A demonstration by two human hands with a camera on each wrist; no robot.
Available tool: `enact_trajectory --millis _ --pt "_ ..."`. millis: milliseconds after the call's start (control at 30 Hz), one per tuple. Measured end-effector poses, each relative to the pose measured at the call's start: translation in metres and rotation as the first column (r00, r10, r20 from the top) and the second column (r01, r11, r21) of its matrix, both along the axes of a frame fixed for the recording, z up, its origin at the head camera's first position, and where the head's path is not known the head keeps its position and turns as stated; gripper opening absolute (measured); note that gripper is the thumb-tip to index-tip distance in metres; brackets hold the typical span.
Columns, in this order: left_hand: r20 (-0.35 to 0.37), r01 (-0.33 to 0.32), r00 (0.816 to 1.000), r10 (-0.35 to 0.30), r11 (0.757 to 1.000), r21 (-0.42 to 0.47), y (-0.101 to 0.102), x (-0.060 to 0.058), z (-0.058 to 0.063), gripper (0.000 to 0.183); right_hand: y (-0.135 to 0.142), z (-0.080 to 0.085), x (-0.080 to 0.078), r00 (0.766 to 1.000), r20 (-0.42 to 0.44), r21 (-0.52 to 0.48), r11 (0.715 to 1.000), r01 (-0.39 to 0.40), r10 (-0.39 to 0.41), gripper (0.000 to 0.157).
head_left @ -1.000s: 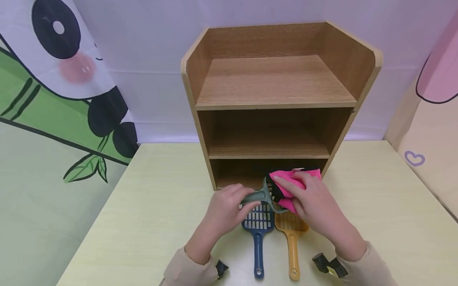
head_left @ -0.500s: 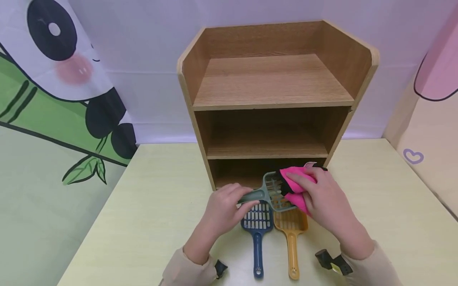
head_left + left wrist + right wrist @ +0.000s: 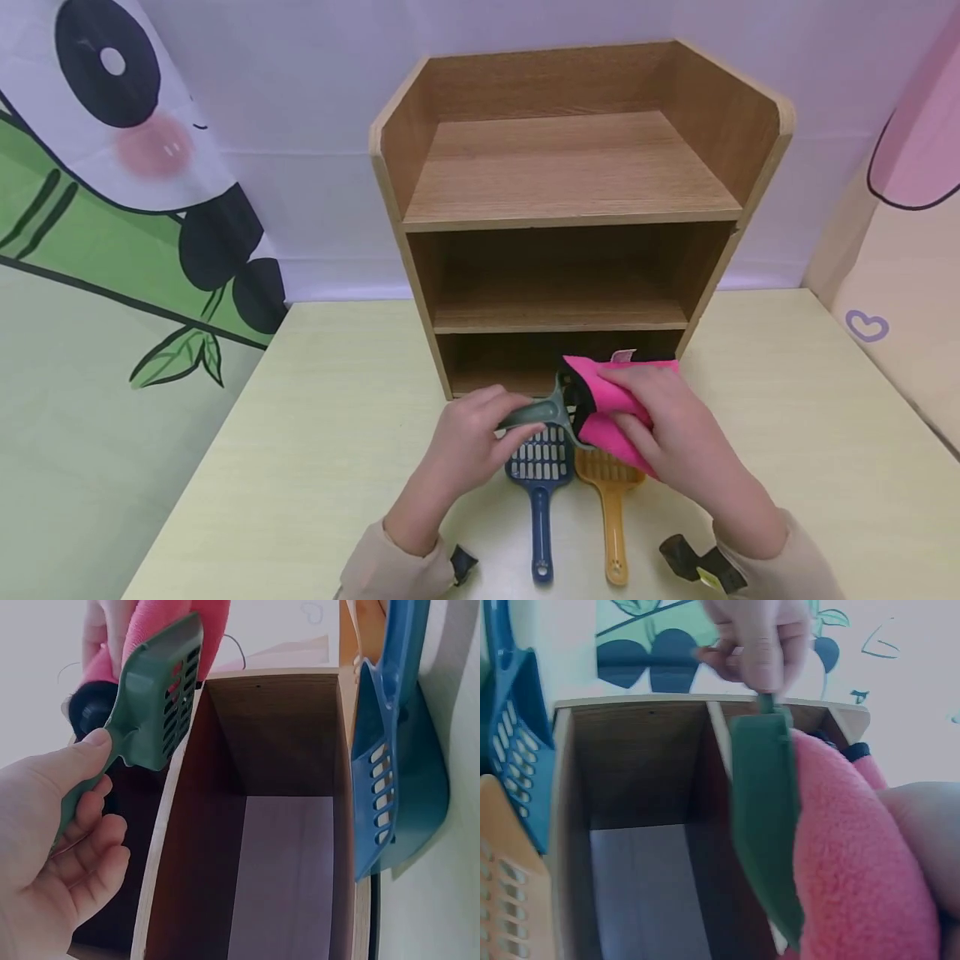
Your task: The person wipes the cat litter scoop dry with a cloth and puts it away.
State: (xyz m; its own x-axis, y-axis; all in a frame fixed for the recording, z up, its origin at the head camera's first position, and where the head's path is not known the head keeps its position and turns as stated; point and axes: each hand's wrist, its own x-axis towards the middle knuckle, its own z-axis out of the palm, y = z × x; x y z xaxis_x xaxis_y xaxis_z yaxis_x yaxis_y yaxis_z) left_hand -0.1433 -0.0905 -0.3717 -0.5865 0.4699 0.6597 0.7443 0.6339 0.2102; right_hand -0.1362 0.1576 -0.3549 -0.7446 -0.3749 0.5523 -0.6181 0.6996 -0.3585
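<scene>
A green slotted litter scoop (image 3: 146,701) is held up over the table, its handle pinched between thumb and fingers of my left hand (image 3: 468,437). My right hand (image 3: 667,425) grips a pink cloth with black edging (image 3: 611,396), which lies against the slotted head of the scoop. In the head view the cloth covers most of that head. The right wrist view shows the pink fuzzy side along the green scoop (image 3: 765,810). Below the hands, a blue slotted scoop (image 3: 540,467) and an orange slotted scoop (image 3: 611,483) lie side by side on the table, handles toward me.
A wooden shelf unit (image 3: 570,221) with several levels stands behind the hands, its lowest opening close to the cloth. The pale table (image 3: 337,400) extends to both sides. Behind hangs a printed cloth backdrop (image 3: 315,150).
The pink cloth first slid right, exposing the slots of the green scoop, then came back left over its head. The left hand keeps its hold with little movement.
</scene>
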Motion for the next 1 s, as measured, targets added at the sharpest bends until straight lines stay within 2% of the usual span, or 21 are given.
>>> enact_trajectory --millis 200,333,633,900,1000 --pt "-0.054 0.018 0.998 -0.018 1.0 0.001 0.002 0.002 0.003 0.026 -0.007 -0.006 0.001 0.999 -0.011 0.112 0.993 0.042 -0.041 0.045" --pt "-0.068 0.024 0.997 -0.024 1.0 0.002 0.003 0.001 0.003 0.025 -0.006 -0.006 0.0 0.997 -0.004 0.137 0.988 0.073 -0.074 0.042" --pt "-0.063 0.014 0.998 -0.013 1.0 0.012 0.003 -0.001 0.0 0.024 0.002 -0.008 -0.008 0.993 -0.008 0.16 0.98 0.12 -0.12 0.035" --pt "-0.063 0.003 0.998 -0.001 1.0 0.021 0.001 -0.005 -0.005 0.026 0.014 0.001 -0.006 0.983 -0.01 0.155 0.971 0.182 -0.183 0.042" --pt "-0.045 -0.013 0.999 0.013 1.0 0.013 0.0 -0.005 -0.005 0.027 0.016 0.003 -0.004 0.982 -0.037 0.12 0.975 0.186 -0.183 0.044"
